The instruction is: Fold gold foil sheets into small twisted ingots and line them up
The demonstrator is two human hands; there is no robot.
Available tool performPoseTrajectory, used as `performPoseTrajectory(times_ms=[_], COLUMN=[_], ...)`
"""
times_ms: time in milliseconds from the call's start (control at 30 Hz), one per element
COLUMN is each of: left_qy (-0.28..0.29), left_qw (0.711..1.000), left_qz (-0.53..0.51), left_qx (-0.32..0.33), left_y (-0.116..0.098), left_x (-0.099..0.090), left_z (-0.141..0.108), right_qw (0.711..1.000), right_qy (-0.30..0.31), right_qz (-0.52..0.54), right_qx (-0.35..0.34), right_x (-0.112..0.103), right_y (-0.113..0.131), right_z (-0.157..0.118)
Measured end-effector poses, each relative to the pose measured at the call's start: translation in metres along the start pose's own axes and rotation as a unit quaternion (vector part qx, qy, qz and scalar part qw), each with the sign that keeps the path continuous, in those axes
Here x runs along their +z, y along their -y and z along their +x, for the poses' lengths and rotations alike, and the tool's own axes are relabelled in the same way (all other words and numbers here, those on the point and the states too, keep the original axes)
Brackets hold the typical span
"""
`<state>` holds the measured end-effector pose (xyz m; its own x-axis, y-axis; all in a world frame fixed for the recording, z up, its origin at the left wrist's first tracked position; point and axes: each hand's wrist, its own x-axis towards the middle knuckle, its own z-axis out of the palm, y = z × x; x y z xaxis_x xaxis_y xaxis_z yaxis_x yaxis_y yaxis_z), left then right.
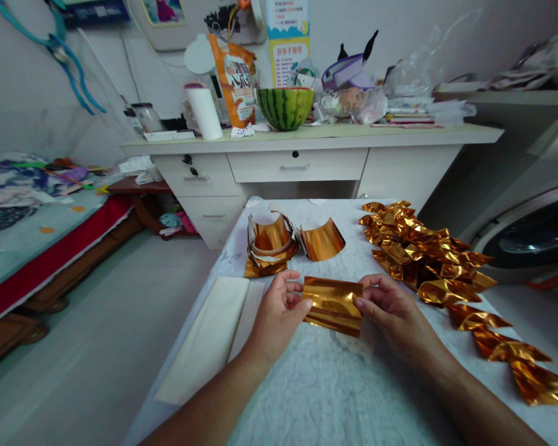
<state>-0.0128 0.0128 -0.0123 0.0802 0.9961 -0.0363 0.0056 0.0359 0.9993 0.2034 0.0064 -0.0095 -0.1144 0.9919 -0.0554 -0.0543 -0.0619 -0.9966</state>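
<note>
Between my two hands is a sheet of shiny gold foil paper [333,300], creased lengthwise and held just above the table. My left hand [284,306] pinches its left edge with the thumb on top. At the right edge, my right hand [385,303] grips it the same way. Beyond them stands a curled stack of gold foil sheets [270,241], and beside it a single curved foil sheet [324,240]. Many folded gold foil ingot shapes [418,244] lie heaped along the table's right side, with several trailing toward the near right corner.
White paper strips [209,334] lie on the cloth-covered table [316,396], left of my hands. Behind the table is a white desk [302,141] bearing a watermelon half [286,108] and an orange snack bag [235,83]. A washing machine [530,223] stands at right, a bed [41,229] at left.
</note>
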Motion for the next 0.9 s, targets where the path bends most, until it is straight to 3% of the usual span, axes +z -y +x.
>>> performPoseTrajectory(times_ms=[267, 367, 467, 567, 667, 767, 900], left_qy=[0.018, 0.027, -0.037, -0.119, -0.016, 0.103, 0.137], left_qw=[0.998, 0.998, 0.998, 0.965, 0.936, 0.916, 0.908], left_qz=[-0.057, -0.064, 0.032, 0.185, 0.27, 0.292, 0.299], left_qx=[-0.005, -0.009, 0.032, 0.143, 0.225, 0.255, 0.258], left_y=[-0.003, -0.001, 0.0, -0.003, -0.01, -0.014, -0.012], left_x=[0.002, 0.002, 0.002, 0.003, 0.009, 0.017, 0.024], left_z=[-0.001, 0.0, -0.001, -0.007, -0.017, -0.026, -0.029], right_qw=[0.998, 0.998, 1.0, 0.999, 0.997, 0.997, 0.999], right_qy=[0.054, 0.048, 0.017, -0.041, -0.08, -0.069, -0.027], right_qz=[-0.013, -0.018, -0.004, 0.008, -0.007, -0.021, -0.012], right_qx=[0.023, 0.029, 0.023, 0.0, -0.013, -0.017, -0.022], right_x=[-0.001, 0.0, -0.001, -0.004, -0.004, 0.001, 0.013], right_y=[0.002, 0.002, 0.001, -0.002, -0.006, -0.008, -0.004], right_z=[-0.001, -0.002, -0.002, 0.0, 0.002, 0.001, -0.005])
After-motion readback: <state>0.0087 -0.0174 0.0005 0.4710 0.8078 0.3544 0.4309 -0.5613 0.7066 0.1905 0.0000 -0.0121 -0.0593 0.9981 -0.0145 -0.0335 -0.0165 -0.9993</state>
